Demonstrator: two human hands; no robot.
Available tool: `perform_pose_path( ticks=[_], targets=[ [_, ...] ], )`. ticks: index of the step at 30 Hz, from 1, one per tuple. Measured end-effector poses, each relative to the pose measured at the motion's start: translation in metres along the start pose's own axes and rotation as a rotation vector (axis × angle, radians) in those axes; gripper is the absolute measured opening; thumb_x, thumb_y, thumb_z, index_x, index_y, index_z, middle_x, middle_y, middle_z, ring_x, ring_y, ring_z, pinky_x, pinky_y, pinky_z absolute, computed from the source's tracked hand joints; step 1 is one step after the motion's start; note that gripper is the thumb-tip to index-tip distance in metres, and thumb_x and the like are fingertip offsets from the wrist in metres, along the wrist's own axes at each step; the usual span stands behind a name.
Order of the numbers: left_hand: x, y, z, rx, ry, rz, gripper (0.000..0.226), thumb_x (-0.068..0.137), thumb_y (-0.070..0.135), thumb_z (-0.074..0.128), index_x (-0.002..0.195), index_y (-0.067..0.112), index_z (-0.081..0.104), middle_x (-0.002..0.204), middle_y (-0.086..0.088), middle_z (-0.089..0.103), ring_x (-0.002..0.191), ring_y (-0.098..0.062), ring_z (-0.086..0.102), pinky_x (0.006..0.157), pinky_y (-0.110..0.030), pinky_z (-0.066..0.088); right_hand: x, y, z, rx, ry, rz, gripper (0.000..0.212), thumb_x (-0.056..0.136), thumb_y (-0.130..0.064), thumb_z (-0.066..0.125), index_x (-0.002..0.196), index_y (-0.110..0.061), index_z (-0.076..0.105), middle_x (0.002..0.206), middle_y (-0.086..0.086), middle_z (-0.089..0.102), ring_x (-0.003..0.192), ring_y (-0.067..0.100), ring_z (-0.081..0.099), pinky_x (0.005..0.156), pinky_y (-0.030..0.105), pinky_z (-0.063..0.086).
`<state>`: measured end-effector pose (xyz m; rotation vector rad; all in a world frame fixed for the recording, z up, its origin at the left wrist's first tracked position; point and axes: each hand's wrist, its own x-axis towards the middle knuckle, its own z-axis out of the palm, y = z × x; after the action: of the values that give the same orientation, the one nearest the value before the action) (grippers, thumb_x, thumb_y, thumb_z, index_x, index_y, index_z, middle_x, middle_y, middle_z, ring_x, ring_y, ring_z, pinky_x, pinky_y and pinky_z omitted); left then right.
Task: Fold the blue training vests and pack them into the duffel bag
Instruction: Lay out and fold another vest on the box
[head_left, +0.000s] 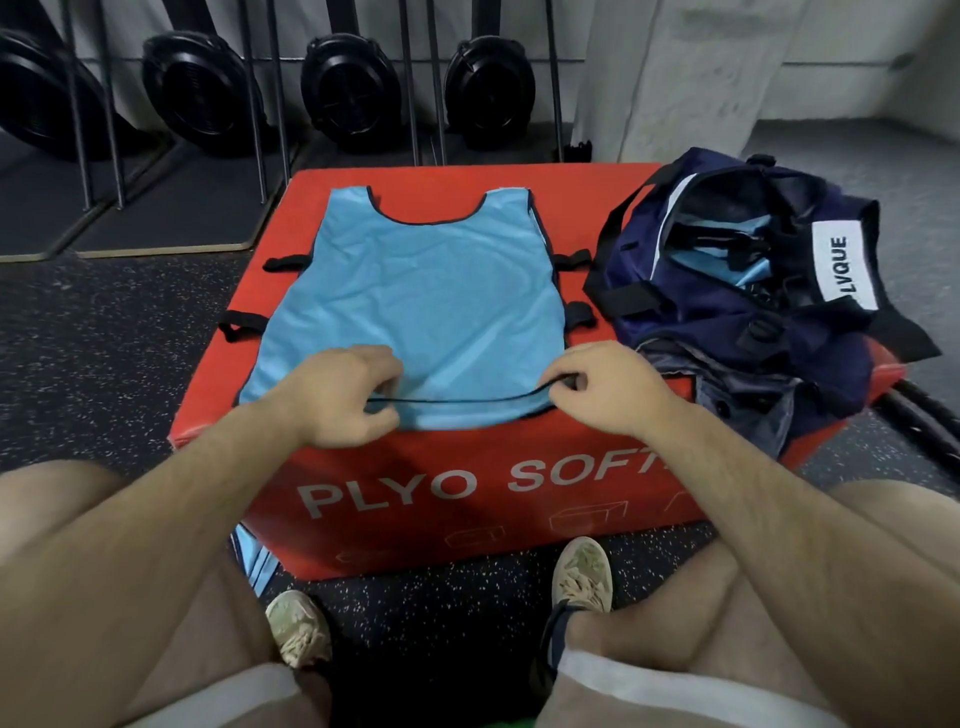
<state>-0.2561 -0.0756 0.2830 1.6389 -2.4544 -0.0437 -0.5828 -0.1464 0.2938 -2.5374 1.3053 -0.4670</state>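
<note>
Blue vest (415, 291) lies flat on the red box (467, 478); left hand (337, 400) and right hand (608, 387) pinch its near hem, duffel bag (727, 322) just beside.

The light-blue vest (415, 291) is thin matt mesh cloth with dark binding. The red plyo box (467, 483) has smooth, faintly glossy vinyl. The navy duffel bag (727, 306) is soft woven fabric. The floor (104, 332) is speckled rubber.
</note>
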Motion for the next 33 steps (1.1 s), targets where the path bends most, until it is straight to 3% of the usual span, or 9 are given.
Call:
perform_pose_path(
  ticks=[2, 7, 12, 15, 18, 20, 23, 27, 33],
  targets=[
    [0.007, 0.01, 0.006, -0.023, 0.017, 0.061, 0.03, 0.073, 0.048, 0.052, 0.09, 0.024, 0.057, 0.09, 0.007, 0.053, 0.084, -0.018, 0.054, 0.075, -0.034, 0.045, 0.002, 0.002, 0.0, 0.021, -0.004, -0.029, 0.026, 0.084, -0.024, 0.06, 0.102, -0.031, 0.078, 0.094, -0.019, 0.065, 0.077, -0.006, 0.052, 0.079, 0.026, 0.051],
    [0.037, 0.045, 0.023, -0.023, 0.029, 0.147, 0.043, 0.087, 0.058, 0.051, 0.107, 0.022, 0.061, 0.098, 0.005, 0.054, 0.091, -0.019, 0.058, 0.08, -0.036, 0.048, 0.005, 0.008, 0.001, 0.111, 0.184, -0.067, 0.023, 0.087, -0.01, 0.063, 0.102, -0.017, 0.078, 0.081, -0.018, 0.061, 0.077, -0.005, 0.055, 0.076, 0.02, 0.047],
    [0.049, 0.058, 0.027, -0.042, 0.059, 0.18, 0.025, 0.09, 0.035, 0.051, 0.107, 0.019, 0.06, 0.101, 0.0, 0.058, 0.092, -0.025, 0.06, 0.074, -0.037, 0.049, -0.001, 0.016, 0.009, 0.121, 0.246, -0.111, 0.02, 0.086, -0.005, 0.063, 0.099, -0.013, 0.077, 0.109, -0.004, 0.071, 0.104, 0.009, 0.064, 0.096, 0.028, 0.051],
    [0.047, 0.059, 0.035, -0.03, 0.026, 0.183, 0.02, 0.09, 0.03, 0.058, 0.108, 0.023, 0.058, 0.104, 0.004, 0.057, 0.094, -0.021, 0.059, 0.073, -0.035, 0.048, -0.012, 0.026, 0.011, -0.08, 0.043, -0.121, 0.018, 0.083, -0.021, 0.066, 0.099, -0.018, 0.072, 0.106, -0.008, 0.066, 0.101, 0.015, 0.061, 0.091, 0.04, 0.051],
    [0.043, 0.061, 0.043, 0.059, 0.063, 0.23, 0.029, 0.087, 0.049, 0.061, 0.103, 0.025, 0.052, 0.099, 0.005, 0.052, 0.092, -0.021, 0.056, 0.071, -0.037, 0.049, -0.021, 0.028, 0.018, -0.304, -0.03, -0.175, 0.053, 0.074, -0.06, 0.068, 0.114, -0.025, 0.061, 0.118, -0.01, 0.055, 0.108, 0.014, 0.05, 0.095, 0.036, 0.043],
    [0.041, 0.061, 0.048, 0.188, 0.057, 0.23, 0.051, 0.075, 0.063, 0.066, 0.104, 0.026, 0.047, 0.102, 0.004, 0.049, 0.093, -0.021, 0.052, 0.07, -0.037, 0.048, -0.023, 0.026, 0.029, -0.476, -0.039, -0.208, 0.072, 0.069, -0.068, 0.071, 0.123, -0.023, 0.055, 0.13, -0.003, 0.049, 0.112, 0.019, 0.049, 0.093, 0.037, 0.042],
    [0.035, 0.065, 0.054, 0.383, 0.022, 0.233, 0.066, 0.061, 0.057, 0.076, 0.108, 0.021, 0.046, 0.107, -0.002, 0.049, 0.093, -0.024, 0.049, 0.068, -0.037, 0.043, -0.022, 0.025, 0.047, -0.614, 0.035, -0.253, 0.058, 0.078, -0.043, 0.074, 0.124, -0.015, 0.055, 0.131, 0.008, 0.053, 0.103, 0.03, 0.054, 0.083, 0.041, 0.046],
    [0.032, 0.065, 0.052, 0.373, 0.132, 0.271, 0.035, 0.072, 0.03, 0.067, 0.099, 0.015, 0.05, 0.098, -0.004, 0.053, 0.085, -0.027, 0.054, 0.062, -0.036, 0.043, -0.019, 0.024, 0.044, -0.58, 0.227, -0.372, 0.02, 0.088, -0.021, 0.053, 0.101, -0.012, 0.064, 0.107, 0.005, 0.061, 0.091, 0.03, 0.057, 0.07, 0.04, 0.041],
    [0.02, 0.06, 0.042, 0.164, 0.175, 0.148, 0.029, 0.077, 0.02, 0.053, 0.105, 0.011, 0.053, 0.098, -0.006, 0.054, 0.081, -0.029, 0.058, 0.058, -0.039, 0.05, -0.019, 0.015, 0.029, -0.61, 0.302, -0.347, 0.024, 0.078, -0.014, 0.062, 0.101, -0.01, 0.067, 0.114, 0.008, 0.061, 0.112, 0.033, 0.052, 0.092, 0.043, 0.041]
  ],
)
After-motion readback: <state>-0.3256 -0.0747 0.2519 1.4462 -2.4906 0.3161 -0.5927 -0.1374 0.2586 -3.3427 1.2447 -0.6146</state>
